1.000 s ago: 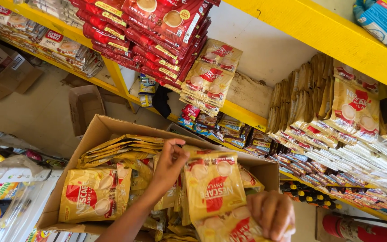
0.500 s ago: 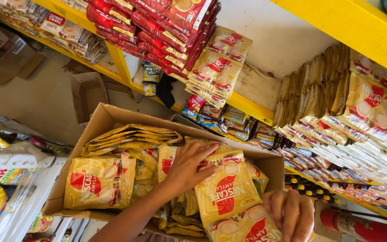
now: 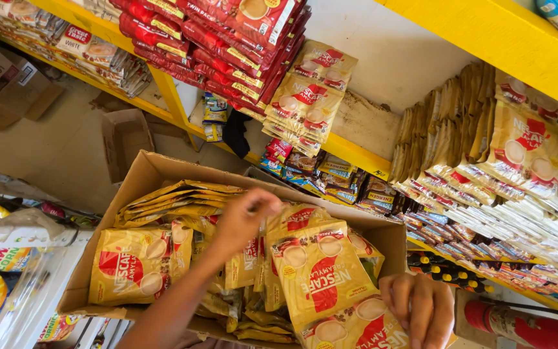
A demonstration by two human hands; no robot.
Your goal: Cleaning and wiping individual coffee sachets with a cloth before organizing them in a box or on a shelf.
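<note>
1. My left hand (image 3: 243, 216) reaches into the cardboard box (image 3: 140, 178), fingers curled loosely over the yellow coffee packs (image 3: 182, 197), gripping nothing I can make out.
2. My right hand (image 3: 418, 309) is closed on two coffee packs (image 3: 321, 278) at the box's near right corner.

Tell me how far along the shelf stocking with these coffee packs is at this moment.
Done: the yellow shelves already hold hanging gold coffee packs and red packs. In hand: the right hand has a grip on a gold coffee pack, while the left hand reaches into the cardboard box. Left: many packs fill the box, so it looks far from emptied.
</note>
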